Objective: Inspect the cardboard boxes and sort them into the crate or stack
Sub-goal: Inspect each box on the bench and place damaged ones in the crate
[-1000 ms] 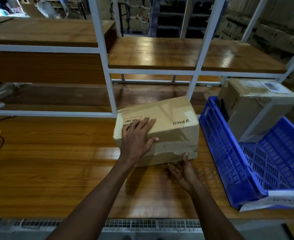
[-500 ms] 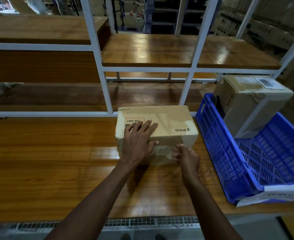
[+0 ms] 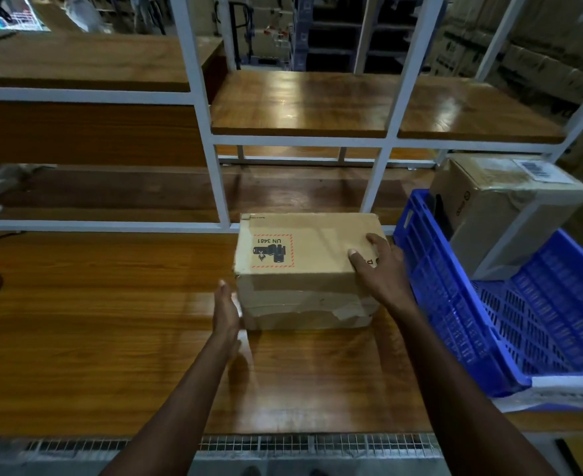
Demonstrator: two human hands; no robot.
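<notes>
Wooden glossy workbench point(image 3: 111, 338) carries a tan rectangular cardboard box point(image 3: 303, 269): left hand point(image 3: 226, 312) flat, fingers straight against its left side, right hand point(image 3: 381, 266) spread flat over its top right corner. Blue perforated plastic crate point(image 3: 455, 304) sits just right of it, with a second brown cardboard box point(image 3: 499, 214) standing in its far end.

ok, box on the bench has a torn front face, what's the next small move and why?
Probably close the left hand against the box end, since the right hand already rests on its top; the blue crate sits just right.
</notes>
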